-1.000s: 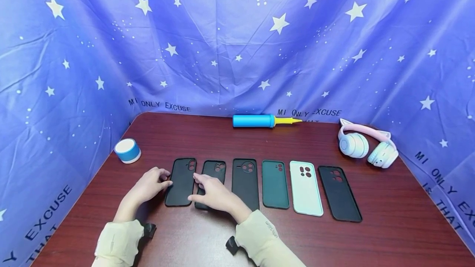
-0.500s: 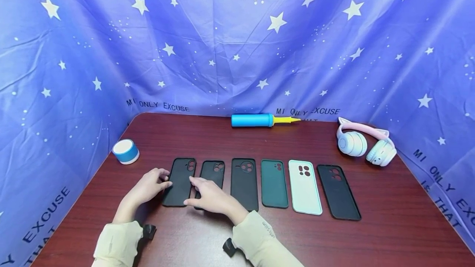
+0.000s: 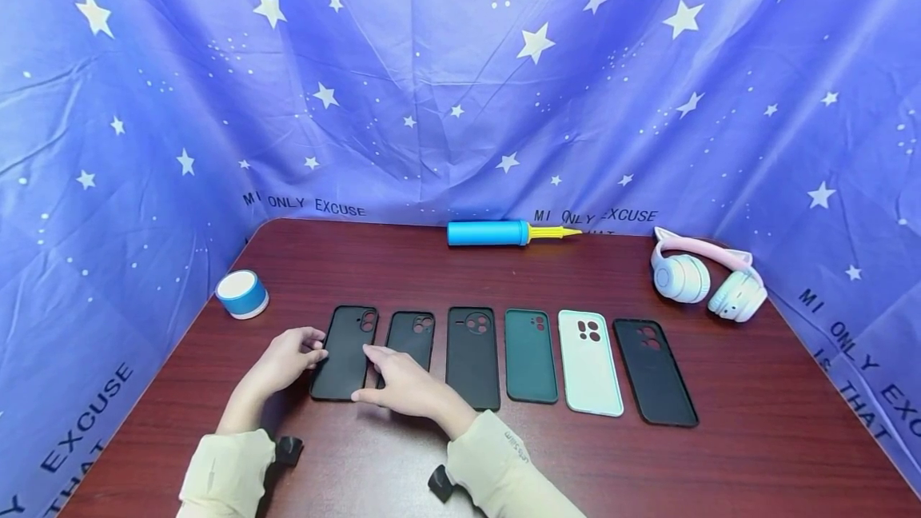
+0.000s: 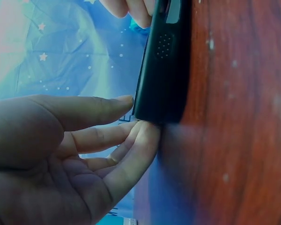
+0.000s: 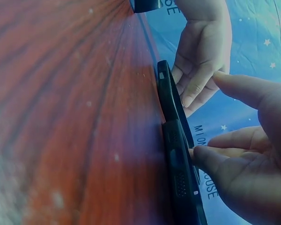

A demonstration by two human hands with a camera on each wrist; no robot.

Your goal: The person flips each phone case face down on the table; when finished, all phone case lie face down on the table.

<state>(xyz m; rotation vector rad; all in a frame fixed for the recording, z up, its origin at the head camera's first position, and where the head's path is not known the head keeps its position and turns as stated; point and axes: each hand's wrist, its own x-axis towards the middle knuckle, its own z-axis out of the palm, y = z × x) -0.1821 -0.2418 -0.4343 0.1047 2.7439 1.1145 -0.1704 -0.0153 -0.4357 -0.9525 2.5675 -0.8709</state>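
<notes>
Several phone cases lie in a row on the dark wooden table (image 3: 576,470). My left hand (image 3: 312,346) touches the left edge of the leftmost black case (image 3: 345,352) with straight fingertips. In the left wrist view those fingers (image 4: 143,133) meet the case's (image 4: 164,61) end, with the thumb just above it. My right hand (image 3: 370,374) lies flat over the second black case (image 3: 412,332), its fingers reaching the first case's right edge. In the right wrist view a fingertip (image 5: 196,154) touches the cases' edge. Neither hand grips anything.
To the right in the row lie a black case (image 3: 472,356), a dark green one (image 3: 530,354), a mint one (image 3: 590,362) and a black one (image 3: 653,370). A blue-white round speaker (image 3: 241,294), a blue pump (image 3: 496,233) and cat-ear headphones (image 3: 708,282) stand nearby. Starry blue cloth walls three sides.
The near end of the leftmost case has slid a little to the left between the two hands. My right hand has shifted left with it.
</notes>
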